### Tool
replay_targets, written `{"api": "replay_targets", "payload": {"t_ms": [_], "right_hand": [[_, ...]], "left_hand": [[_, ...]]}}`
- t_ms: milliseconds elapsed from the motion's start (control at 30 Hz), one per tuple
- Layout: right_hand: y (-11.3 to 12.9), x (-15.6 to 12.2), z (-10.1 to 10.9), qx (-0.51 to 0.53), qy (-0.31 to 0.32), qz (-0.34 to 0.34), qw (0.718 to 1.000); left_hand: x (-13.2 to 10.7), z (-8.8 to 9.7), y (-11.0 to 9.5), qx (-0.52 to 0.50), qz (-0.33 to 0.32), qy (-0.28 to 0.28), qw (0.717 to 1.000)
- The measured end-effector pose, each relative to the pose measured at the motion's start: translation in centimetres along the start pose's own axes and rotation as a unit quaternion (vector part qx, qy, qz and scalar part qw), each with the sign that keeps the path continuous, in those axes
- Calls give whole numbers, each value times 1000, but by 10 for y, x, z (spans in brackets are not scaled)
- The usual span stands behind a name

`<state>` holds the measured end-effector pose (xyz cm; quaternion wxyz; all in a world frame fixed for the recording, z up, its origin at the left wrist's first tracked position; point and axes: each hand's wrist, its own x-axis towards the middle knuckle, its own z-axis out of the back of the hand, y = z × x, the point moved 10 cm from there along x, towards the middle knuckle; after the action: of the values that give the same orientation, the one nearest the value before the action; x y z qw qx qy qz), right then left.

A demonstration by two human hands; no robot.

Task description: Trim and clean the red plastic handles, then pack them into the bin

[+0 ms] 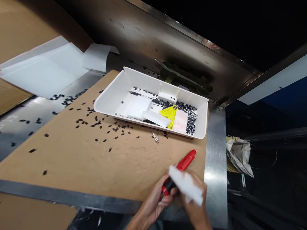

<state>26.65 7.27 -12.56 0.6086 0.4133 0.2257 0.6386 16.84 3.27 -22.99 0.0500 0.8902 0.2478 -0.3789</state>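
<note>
Our red tool (182, 168) lies diagonal over the cardboard sheet (96, 159), tip up-right twd the white tray (112, 95). L hand (155, 201) grips its black end; R hand (195, 204) clutches a white pad (185, 184).

Matt brown cardboard sheet (96, 159); glossy white plastic tray (115, 92); shiny steel table (216, 153); red plastic tool (183, 166)

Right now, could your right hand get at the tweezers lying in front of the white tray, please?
Probably not freely: the right hand is holding a white block, though nothing lies on the cardboard between it and the tweezers by the white tray.
</note>
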Motion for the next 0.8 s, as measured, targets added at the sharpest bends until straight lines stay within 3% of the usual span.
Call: {"api": "replay_targets", "payload": {"t_ms": [133, 267, 400, 533, 667, 800], "right_hand": [[-10, 5, 25, -34, -104, -21, 994], [-14, 11, 13, -22, -41, -11, 999], [-24, 8, 30, -59, -141, -34, 988], [-24, 7, 14, -53, -76, -22, 995], [-22, 2, 27, -82, -146, -46, 985], [-8, -4, 5, -40, -33, -13, 999]], "left_hand": [[-2, -1, -1, 0, 22, -7, 1000], [0, 6, 2, -13, 33, -12, 999], [4, 7, 1, -18, 23, 23, 999], [6, 7, 1, -21, 29, 35, 999], [5, 8, 2, -9, 29, 16, 999], [1, 12, 0, 54, -6, -43, 998]]}}
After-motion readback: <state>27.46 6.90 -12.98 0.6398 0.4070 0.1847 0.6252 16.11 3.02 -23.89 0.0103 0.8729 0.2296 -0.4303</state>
